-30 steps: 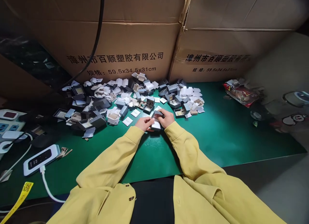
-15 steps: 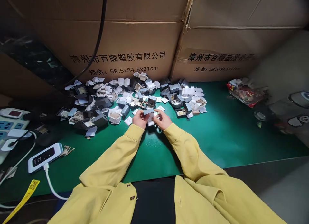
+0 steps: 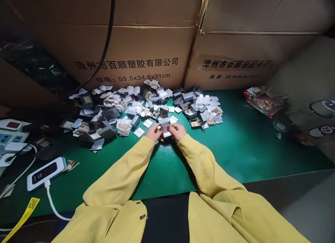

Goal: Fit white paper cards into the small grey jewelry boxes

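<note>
Between my two hands is a small grey-blue jewellery box (image 3: 164,121), its lid tipped up and a white inner face showing toward me. My left hand (image 3: 154,133) grips its left side with bent fingers. On the right side, my right hand (image 3: 178,131) closes on it, thumb against the white part. Its underside and my far fingers are hidden. Just left of my left hand lie white square cards (image 3: 139,132) on the green table (image 3: 164,173). Beyond the held box stands another open box (image 3: 164,111).
Grey boxes and white paper pieces (image 3: 115,100) are heaped at the back left, with another cluster (image 3: 209,107) at the back right. Large cardboard cartons (image 3: 125,47) stand behind. A white device with a cable (image 3: 46,173) lies left; a red plastic bag (image 3: 263,101) lies right.
The held box has turned so its white inner face points more toward me. My right fingers have shifted from above the white part to the box's side.
</note>
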Available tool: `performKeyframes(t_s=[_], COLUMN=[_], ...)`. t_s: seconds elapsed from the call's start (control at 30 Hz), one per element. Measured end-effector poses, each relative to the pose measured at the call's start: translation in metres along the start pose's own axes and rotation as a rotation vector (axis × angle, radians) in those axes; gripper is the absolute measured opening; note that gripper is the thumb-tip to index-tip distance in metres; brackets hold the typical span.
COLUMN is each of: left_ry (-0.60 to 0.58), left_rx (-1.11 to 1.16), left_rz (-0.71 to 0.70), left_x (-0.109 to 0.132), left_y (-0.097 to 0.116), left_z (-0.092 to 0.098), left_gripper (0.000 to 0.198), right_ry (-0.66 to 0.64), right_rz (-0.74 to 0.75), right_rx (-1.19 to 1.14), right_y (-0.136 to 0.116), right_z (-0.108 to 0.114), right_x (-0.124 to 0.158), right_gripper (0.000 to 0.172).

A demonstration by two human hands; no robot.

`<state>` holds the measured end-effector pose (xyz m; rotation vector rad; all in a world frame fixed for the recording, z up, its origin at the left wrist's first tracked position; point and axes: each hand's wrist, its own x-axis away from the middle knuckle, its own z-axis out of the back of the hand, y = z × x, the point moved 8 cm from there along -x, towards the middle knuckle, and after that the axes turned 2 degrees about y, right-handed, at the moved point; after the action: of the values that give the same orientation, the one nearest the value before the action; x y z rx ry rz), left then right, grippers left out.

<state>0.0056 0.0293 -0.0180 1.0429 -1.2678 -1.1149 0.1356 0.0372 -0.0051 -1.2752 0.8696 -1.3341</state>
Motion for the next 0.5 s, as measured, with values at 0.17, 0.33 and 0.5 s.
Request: performKeyframes(t_s=[0.17,0.33,0.5], left_ry=[0.022,-0.019,-0.173], left_rx=[0.049,0.051,0.162], left_rz=[0.063,0.081,0.133], left_x=[-0.001,-0.005,0.0], left_y=[-0.008,-0.008,-0.005], left_z=[0.001,0.004,-0.001], left_gripper=[0.027,0.029,0.045], right_ry=[-0.017,-0.02,0.047], right_rz=[0.067,0.056,0.091], right_rx=[0.115,0.16,0.147], right_y=[-0.005,-0.002,-0.008], right_z=[-0.002,-0.004,0.004], right_x=[0.001,0.001,0.001], right_gripper=[0.028,0.033,0.032])
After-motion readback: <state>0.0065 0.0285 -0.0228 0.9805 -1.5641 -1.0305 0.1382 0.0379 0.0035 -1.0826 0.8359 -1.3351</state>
